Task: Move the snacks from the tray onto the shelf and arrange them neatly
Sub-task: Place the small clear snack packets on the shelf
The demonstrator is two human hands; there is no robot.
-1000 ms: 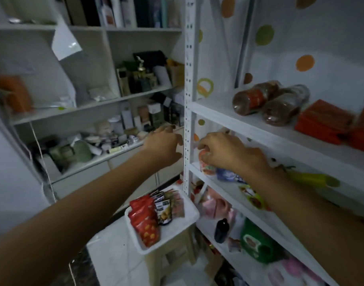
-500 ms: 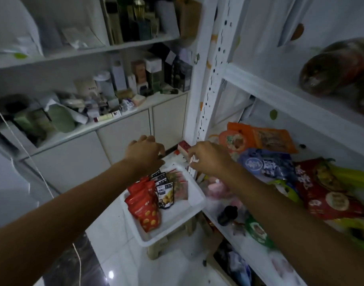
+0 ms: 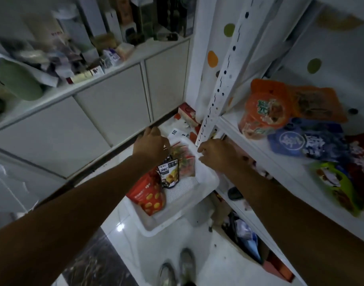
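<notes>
A white tray (image 3: 197, 195) stands low in the middle, beside the shelf. It holds red snack packets (image 3: 148, 195), a black packet (image 3: 169, 172) and clear red-and-green packets (image 3: 185, 159), all standing in rows. My left hand (image 3: 152, 143) hangs over the tray's far end with its fingers pointing down at the tops of the clear packets; the back of the hand hides the fingertips. My right hand (image 3: 216, 153) hovers over the tray's right rim, fingers relaxed, holding nothing. The white shelf (image 3: 259, 145) at right carries an orange packet (image 3: 263, 108) and a blue packet (image 3: 307, 141).
More red and green bags (image 3: 338, 182) lie on the same shelf board. A perforated white post (image 3: 218, 89) rises at the shelf's corner. Lower boards hold dark items (image 3: 234, 193). White cabinets with a cluttered top (image 3: 73, 65) stand on the left. My shoes (image 3: 177, 269) are on glossy floor tiles.
My view has tilted down from the upper shelves to the tray. Both hands came down from the shelf edge and now hover over the tray, the left one reaching the clear packets.
</notes>
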